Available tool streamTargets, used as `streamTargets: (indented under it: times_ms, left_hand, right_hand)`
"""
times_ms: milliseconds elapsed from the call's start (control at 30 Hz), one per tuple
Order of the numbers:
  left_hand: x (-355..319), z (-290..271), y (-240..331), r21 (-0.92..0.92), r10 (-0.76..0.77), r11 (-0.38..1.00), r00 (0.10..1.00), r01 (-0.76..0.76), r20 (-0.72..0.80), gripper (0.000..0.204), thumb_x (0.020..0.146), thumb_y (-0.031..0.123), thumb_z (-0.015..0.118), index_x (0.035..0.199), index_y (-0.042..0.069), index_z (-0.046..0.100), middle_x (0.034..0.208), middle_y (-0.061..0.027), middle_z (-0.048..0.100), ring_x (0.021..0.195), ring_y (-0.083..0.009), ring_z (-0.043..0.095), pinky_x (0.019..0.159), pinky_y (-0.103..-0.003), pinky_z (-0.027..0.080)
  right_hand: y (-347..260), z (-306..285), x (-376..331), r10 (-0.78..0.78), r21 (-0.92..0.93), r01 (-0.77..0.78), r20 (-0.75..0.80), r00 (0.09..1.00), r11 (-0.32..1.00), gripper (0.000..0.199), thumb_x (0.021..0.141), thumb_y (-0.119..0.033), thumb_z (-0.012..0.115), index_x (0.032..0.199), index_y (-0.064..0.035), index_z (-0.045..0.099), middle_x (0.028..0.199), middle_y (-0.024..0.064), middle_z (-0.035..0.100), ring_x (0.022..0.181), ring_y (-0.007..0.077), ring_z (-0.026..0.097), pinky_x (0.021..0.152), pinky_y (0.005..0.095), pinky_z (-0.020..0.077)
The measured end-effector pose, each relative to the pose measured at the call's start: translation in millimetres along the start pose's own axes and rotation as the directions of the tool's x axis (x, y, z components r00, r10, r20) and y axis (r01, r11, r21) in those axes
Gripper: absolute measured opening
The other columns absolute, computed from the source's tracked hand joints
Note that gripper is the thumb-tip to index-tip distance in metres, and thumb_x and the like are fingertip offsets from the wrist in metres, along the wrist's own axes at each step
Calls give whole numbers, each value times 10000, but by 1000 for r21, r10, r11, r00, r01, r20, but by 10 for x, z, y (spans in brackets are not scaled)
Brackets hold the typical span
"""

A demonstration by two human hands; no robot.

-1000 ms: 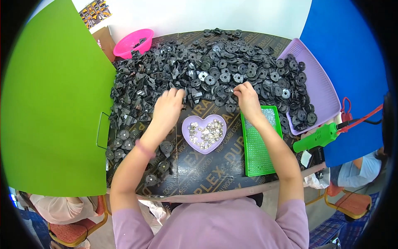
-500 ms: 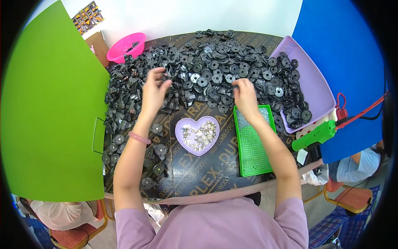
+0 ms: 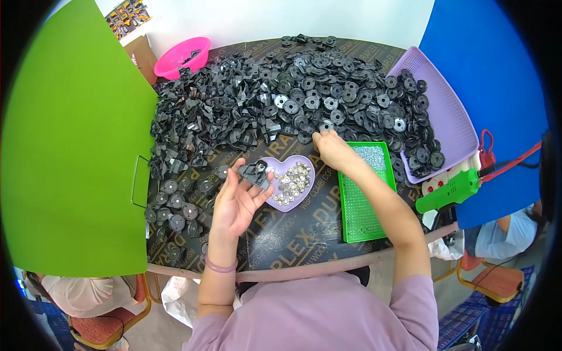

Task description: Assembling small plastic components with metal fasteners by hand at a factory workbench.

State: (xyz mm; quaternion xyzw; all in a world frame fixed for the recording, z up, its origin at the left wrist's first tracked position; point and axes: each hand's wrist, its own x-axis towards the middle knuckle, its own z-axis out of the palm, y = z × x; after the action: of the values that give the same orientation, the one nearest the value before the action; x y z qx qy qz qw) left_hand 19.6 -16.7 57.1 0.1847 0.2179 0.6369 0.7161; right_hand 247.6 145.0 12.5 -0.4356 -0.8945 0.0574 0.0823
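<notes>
My left hand (image 3: 237, 202) is palm up left of the purple heart-shaped dish (image 3: 311, 193), with thumb and fingers around a dark angular plastic piece (image 3: 254, 174). The piece overlaps the dish's left side in view. Small round metal parts (image 3: 293, 182) lie in the dish. My right hand (image 3: 335, 151) has its fingers drawn together at the near edge of the pile of black round discs (image 3: 351, 93), close to a grey-topped disc (image 3: 326, 125). Whatever its fingertips hold is hidden.
Black angular pieces (image 3: 216, 93) are heaped left of the discs. A green tray (image 3: 363, 216) lies under my right forearm. Black assembled-looking parts (image 3: 177, 222) sit at left. A pink basket (image 3: 182, 55), a purple basket (image 3: 453, 117) and a green-handled tool (image 3: 448, 193) stand around.
My left hand has come back from the heap toward me and turned palm up, with a dark plastic piece in it. My right hand has moved nearer and slightly left.
</notes>
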Motion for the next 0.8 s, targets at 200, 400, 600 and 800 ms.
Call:
streamTargets:
  times_ms: [200, 400, 600, 800]
  left_hand:
    - [80, -41, -137, -173, 7, 985, 999, -13, -33, 257, 979, 305, 367, 1143, 138, 471, 1248, -203, 477, 1133, -331, 511, 967, -499, 441]
    - [80, -55, -199, -192, -6, 981, 999, 0, -35, 376, 977, 304, 376, 1276, 80, 415, 1266, -202, 462, 1192, -333, 457, 1032, -448, 385]
    - [65, -46, -223, -279, 12, 960, 999, -2, 33, 440, 972, 324, 378, 1320, 55, 372, 1315, -160, 427, 1214, -336, 433, 1039, -430, 380]
    - [47, -179, -241, -195, 63, 980, 997, -51, 55, 471, 955, 304, 427, 1347, 57, 339, 1357, -127, 390, 1240, -356, 395, 1058, -412, 359]
  right_hand:
    - [-9, -42, -58, 4, -40, -2, 31, 1000, 999, 289, 750, 24, 515, 1038, 27, 537, 1015, 234, 560, 963, 370, 540, 843, 415, 471]
    - [-40, -116, 28, 37, -67, -28, 132, 991, 997, 303, 716, 22, 549, 1018, 39, 553, 1032, 235, 544, 994, 371, 518, 878, 414, 447]
    - [59, -123, 28, -4, 86, 2, 13, 1000, 996, 212, 697, 14, 554, 909, 20, 560, 963, 222, 539, 939, 360, 520, 824, 423, 452]
    - [-503, -315, -96, -97, 227, 147, -219, 971, 963, 79, 706, -55, 538, 785, -54, 539, 745, 115, 608, 772, 321, 607, 651, 430, 494]
